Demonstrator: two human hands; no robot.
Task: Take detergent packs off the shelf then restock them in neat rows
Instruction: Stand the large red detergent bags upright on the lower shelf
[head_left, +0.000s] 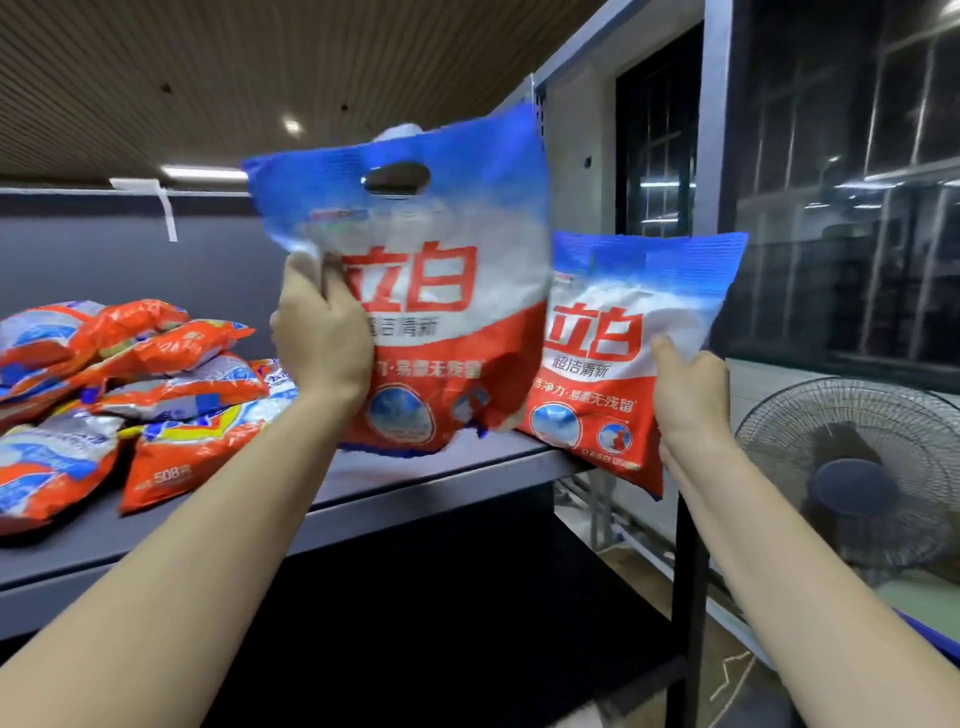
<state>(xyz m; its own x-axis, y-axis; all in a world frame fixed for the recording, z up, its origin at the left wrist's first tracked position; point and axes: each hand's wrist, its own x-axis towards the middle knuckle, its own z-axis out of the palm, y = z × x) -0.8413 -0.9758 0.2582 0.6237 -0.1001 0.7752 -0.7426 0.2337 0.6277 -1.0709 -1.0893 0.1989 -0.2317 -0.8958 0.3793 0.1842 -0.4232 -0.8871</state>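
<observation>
Hands (322, 338) (688, 392) gripping upright packs (426, 291) (623, 353); orange heap (119, 395) leftward, fan (857, 478) rightward.

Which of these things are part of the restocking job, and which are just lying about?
Part of the job:
large blue, white and red detergent bag
smaller matching bag
heap of orange packs
grey metal shelf

Lying about:
black floor fan

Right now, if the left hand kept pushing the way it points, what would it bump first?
The left hand already holds the big detergent bag, so that bag goes first. It would probably meet the dark back panel behind the shelf, though depth is hard to judge here.
</observation>
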